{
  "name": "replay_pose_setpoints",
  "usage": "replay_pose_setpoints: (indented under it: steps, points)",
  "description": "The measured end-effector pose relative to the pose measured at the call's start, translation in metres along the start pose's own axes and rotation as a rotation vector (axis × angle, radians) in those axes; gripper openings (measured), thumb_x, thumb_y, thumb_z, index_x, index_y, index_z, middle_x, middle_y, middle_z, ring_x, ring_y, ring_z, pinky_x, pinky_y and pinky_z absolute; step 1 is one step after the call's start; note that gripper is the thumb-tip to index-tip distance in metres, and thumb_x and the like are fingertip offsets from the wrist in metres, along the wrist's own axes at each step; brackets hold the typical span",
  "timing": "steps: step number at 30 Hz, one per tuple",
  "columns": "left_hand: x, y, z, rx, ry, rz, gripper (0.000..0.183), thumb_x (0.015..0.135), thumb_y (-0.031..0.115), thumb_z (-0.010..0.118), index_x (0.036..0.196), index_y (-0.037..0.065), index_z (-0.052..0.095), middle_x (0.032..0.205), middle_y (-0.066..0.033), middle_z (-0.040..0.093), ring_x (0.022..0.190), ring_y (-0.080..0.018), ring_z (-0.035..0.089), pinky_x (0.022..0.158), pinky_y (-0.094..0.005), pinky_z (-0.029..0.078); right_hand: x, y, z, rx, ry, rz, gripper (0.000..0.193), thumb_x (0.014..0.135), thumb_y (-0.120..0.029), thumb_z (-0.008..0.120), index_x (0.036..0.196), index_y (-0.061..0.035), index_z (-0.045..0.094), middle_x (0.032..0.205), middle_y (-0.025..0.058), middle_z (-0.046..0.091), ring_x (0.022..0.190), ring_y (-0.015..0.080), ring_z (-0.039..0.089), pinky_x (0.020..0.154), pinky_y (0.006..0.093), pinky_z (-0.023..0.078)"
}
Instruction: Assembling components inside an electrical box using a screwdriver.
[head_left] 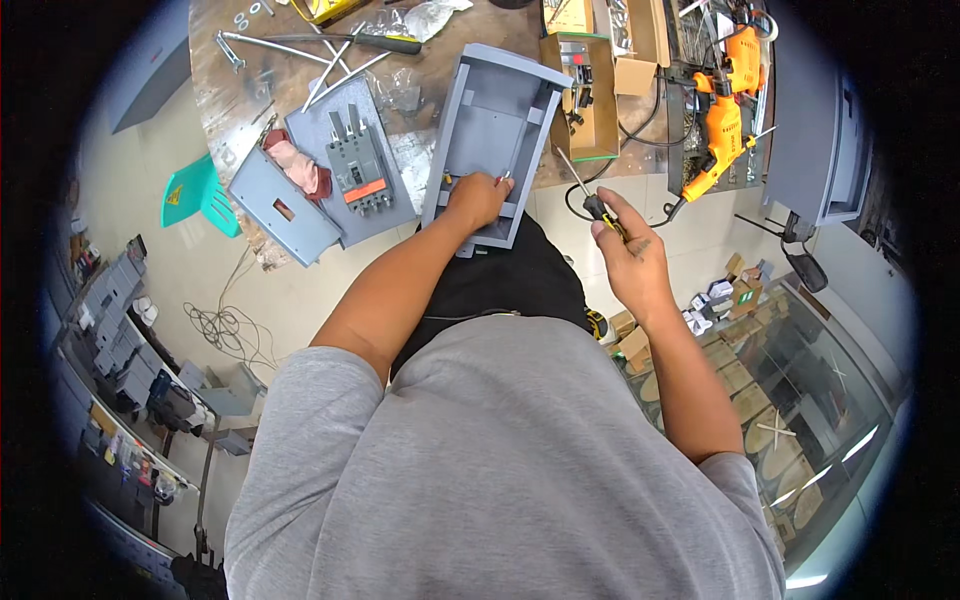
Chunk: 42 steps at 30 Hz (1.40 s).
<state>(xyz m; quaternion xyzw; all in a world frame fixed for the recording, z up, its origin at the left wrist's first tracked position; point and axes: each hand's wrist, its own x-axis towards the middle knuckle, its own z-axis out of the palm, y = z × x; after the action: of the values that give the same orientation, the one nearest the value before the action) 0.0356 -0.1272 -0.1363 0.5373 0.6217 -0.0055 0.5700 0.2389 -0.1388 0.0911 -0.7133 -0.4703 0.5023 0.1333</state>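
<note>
Head view: The grey enclosure (482, 140) lies at the upper centre of the frame, its lower end projecting past the edge of the workbench (495, 28). The left hand (478, 203) reaches inside the lower part, fingers curled; whether they pinch anything cannot be determined. The right hand (632, 245) is closed around the handle of a screwdriver (599, 210), whose tip stands apart from the enclosure. Hazards, as judged: downward force on the overhanging end could tip the enclosure; a slipping tip could strike the left fingers; an outward elbow swing could dislodge the nearby circuit breaker (356, 165), upper left of centre.
</note>
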Motion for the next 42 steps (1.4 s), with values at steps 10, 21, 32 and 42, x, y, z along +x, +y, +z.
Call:
replay_pose_setpoints:
  steps: [10,21,32,42]
  points:
    - [0.008,0.027,-0.024,0.432,-0.059,-0.039,0.036,0.100,0.026,0.057,0.116,0.001,0.077,0.126,-0.0228,0.071,0.117,-0.0395,0.070,0.101,-0.0473,0.055,0.002,0.017,0.005,-0.109,-0.073,-0.106,0.045,0.100,-0.011,0.065,0.145,-0.0045,0.059,0.131,0.0132,0.070,0.120,0.0171,0.064,0.105,0.0298,0.046]
    - [0.000,0.007,-0.044,0.467,-0.052,-0.201,0.032,0.095,0.014,0.056,0.116,0.004,0.077,0.126,-0.0218,0.072,0.118,-0.0391,0.069,0.100,-0.0472,0.056,0.030,0.041,-0.008,-0.163,-0.091,-0.306,0.047,0.098,-0.008,0.066,0.145,-0.0043,0.058,0.134,0.0182,0.069,0.125,0.0242,0.066,0.107,0.0331,0.047]
    - [-0.007,-0.051,-0.066,0.551,-0.012,-0.225,0.027,0.087,0.010,0.061,0.105,0.001,0.079,0.119,-0.0255,0.072,0.113,-0.0413,0.070,0.098,-0.0476,0.056,0.042,0.077,-0.013,-0.024,-0.029,-0.303,0.048,0.103,-0.013,0.061,0.149,-0.0027,0.054,0.130,0.0139,0.069,0.116,0.0192,0.064,0.103,0.0307,0.047]
    - [-0.011,-0.091,-0.073,0.506,0.118,-0.292,0.038,0.095,0.033,0.064,0.101,-0.002,0.078,0.109,-0.0274,0.074,0.106,-0.0442,0.071,0.095,-0.0490,0.057,0.092,0.134,-0.009,0.293,-0.166,-0.095,0.053,0.085,-0.002,0.067,0.138,0.0022,0.060,0.112,0.0086,0.066,0.105,0.0166,0.060,0.096,0.0297,0.048]
